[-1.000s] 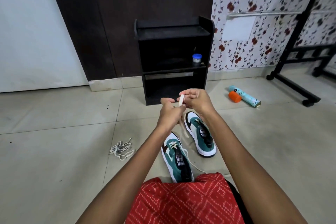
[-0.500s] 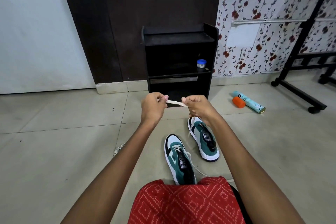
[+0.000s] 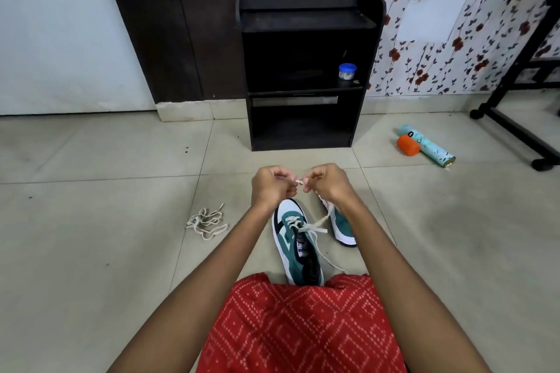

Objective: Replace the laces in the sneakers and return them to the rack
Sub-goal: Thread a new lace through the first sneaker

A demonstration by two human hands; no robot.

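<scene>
Both the left hand and the right hand pinch the end of the flat cream fabric lace. Just nearer the person than that grip lies the teal-and-white laced sneaker, with the second teal-and-white sneaker beside it on the right. A loose heap of cream cord lace lies left of the grip. Beyond the grip stands the black wooden shoe rack with a small blue-lidded jar on its shelf, and farther right an orange plastic cup touches a pale turquoise tube.

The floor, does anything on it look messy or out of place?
Yes. A loose lace lies in a tangled heap on the tiles, left of the sneakers. Right of the rack, a teal tube lies on its side with a small orange cylinder right beside it. Both look dropped rather than put away.
</scene>
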